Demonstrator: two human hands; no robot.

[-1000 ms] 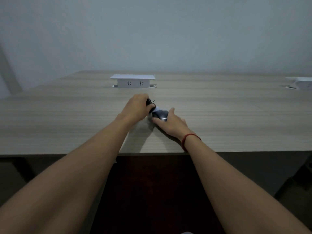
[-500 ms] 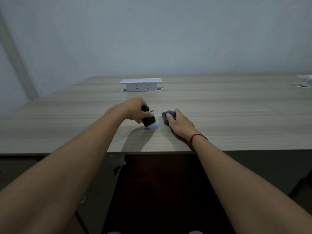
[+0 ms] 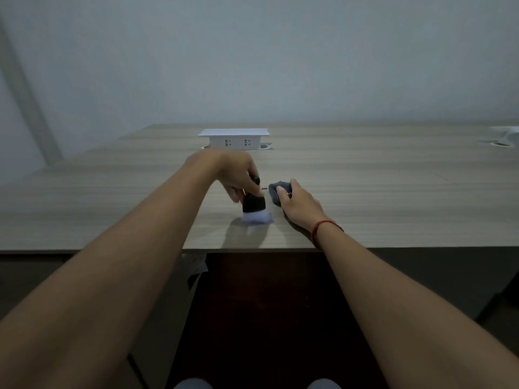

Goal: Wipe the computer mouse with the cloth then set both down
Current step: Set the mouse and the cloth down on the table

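The set-down step seems in hand. The left grip (image 3: 238, 178) pinches the cloth (image 3: 255, 211), a dark wad with a pale end touching the bench (image 3: 393, 192) just below it. The right grip (image 3: 297, 202) cups the dark grey computer mouse (image 3: 273, 192) on the bench. Next, both should let go.

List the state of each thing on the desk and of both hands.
Brush: upright, white bristles on the desk, held by the left hand.
Mouse: flat on the desk, right hand resting on it.
Socket box: raised, sockets empty.
Desk: otherwise bare nearby.
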